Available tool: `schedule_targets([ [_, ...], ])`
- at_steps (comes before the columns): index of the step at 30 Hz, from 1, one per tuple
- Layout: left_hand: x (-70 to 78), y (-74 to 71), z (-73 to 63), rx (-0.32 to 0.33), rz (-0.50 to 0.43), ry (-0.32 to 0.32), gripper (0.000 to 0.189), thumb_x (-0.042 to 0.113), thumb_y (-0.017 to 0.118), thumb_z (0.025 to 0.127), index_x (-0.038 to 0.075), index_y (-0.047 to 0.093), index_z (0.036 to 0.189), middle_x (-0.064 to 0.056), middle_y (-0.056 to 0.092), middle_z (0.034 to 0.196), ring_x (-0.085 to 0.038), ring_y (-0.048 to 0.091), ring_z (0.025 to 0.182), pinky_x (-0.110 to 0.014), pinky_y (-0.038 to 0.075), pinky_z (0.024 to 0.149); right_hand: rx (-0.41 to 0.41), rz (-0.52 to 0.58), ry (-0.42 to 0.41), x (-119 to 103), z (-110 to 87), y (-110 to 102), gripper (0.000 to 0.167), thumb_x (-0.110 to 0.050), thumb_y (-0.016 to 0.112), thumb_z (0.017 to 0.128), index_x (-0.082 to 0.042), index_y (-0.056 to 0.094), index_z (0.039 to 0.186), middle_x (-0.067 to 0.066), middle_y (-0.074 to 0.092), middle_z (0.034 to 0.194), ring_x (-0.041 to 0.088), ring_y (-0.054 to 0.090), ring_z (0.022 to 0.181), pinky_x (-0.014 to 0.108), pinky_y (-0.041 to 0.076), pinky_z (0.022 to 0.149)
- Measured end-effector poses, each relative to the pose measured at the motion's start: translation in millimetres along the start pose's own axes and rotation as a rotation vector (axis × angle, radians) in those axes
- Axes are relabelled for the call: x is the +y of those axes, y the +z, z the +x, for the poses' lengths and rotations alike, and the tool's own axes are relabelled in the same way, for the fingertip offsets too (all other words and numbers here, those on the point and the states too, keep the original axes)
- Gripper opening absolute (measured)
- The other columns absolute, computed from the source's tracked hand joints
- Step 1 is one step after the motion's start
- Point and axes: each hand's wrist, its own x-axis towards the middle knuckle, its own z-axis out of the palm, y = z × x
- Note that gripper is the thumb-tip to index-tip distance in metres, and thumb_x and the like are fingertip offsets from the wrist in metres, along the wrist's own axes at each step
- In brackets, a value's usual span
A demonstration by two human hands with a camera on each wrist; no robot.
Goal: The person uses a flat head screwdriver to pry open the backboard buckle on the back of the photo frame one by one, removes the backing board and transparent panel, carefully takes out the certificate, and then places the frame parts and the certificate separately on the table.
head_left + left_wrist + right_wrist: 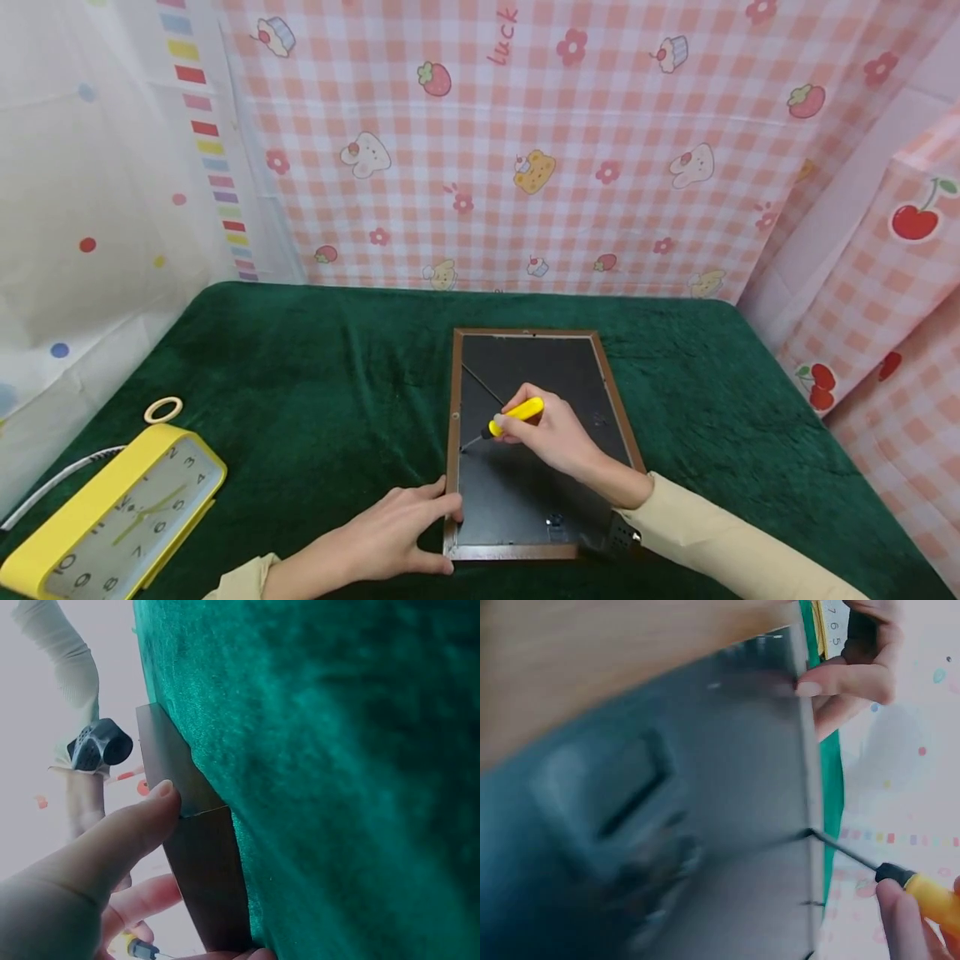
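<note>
A brown picture frame (pixel 453 383) lies face down, its black backing board (pixel 498 504) upward. My right hand (pixel 558 433) grips a yellow-handled screwdriver (pixel 523 409) above the board. The screwdriver's tip touches a small dark tab (pixel 808 833) at the frame's inner left edge in the right wrist view. My left hand (pixel 393 529) holds the frame near its lower left corner. Its thumb (pixel 142 817) presses on the outer side by the corner joint in the left wrist view, and a bent finger (pixel 847 682) reaches over the rim.
A yellow clock (pixel 123 517) with a pale cable (pixel 60 479) stands at the left on the dark green cloth (pixel 337 392). Behind it lies a light wooden ring (pixel 162 409). A pink checked curtain (pixel 487 208) hangs along the back.
</note>
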Motion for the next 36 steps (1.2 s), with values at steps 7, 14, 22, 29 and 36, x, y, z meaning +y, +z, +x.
schedule_targets([
  [7,-0.1,-0.5,0.0,-0.001,-0.004,0.013,0.032,0.040,0.069,0.073,0.024,0.053,0.096,-0.024,0.047,0.121,-0.015,0.057,0.089,-0.028,0.047,0.067,0.020,-0.120,-0.056,4,11.8,8,0.014,-0.013,0.064,0.081,-0.006,0.054,0.088,0.002,0.061,0.080,0.012,0.061,0.067,0.025,0.050,0.062],
  [14,-1.3,-0.5,0.9,0.013,-0.003,0.030,0.032,0.037,0.071,0.072,0.024,0.053,0.095,-0.024,0.048,0.119,-0.011,0.057,0.084,-0.027,0.048,0.066,0.078,-0.295,-0.142,-10,15.9,19,0.012,-0.014,0.065,0.080,-0.010,0.054,0.083,-0.005,0.059,0.069,0.006,0.055,0.055,0.024,0.047,0.052],
  [22,-0.6,-1.2,0.6,0.010,-0.019,0.028,0.031,0.036,0.071,0.072,0.024,0.053,0.094,-0.024,0.048,0.120,-0.008,0.056,0.079,-0.024,0.047,0.063,0.109,-0.253,-0.064,-9,14.5,20,0.013,-0.016,0.064,0.081,-0.009,0.054,0.085,-0.003,0.059,0.071,0.011,0.058,0.058,0.024,0.048,0.054],
  [29,1.0,-3.1,0.9,-0.008,-0.007,-0.003,0.031,0.041,0.069,0.073,0.025,0.053,0.094,-0.024,0.047,0.121,-0.008,0.055,0.076,-0.023,0.045,0.060,0.065,0.003,0.054,-10,7.8,7,0.016,-0.008,0.062,0.082,0.000,0.052,0.092,0.011,0.060,0.084,0.025,0.062,0.072,0.029,0.050,0.065],
  [36,2.3,-0.1,-1.3,0.003,0.002,-0.015,0.032,0.043,0.067,0.073,0.026,0.052,0.096,-0.023,0.045,0.123,-0.011,0.056,0.081,-0.027,0.047,0.064,0.005,0.140,0.088,23,7.1,-8,0.025,-0.013,0.064,0.081,0.001,0.053,0.099,0.013,0.061,0.087,0.030,0.062,0.074,0.031,0.050,0.068],
])
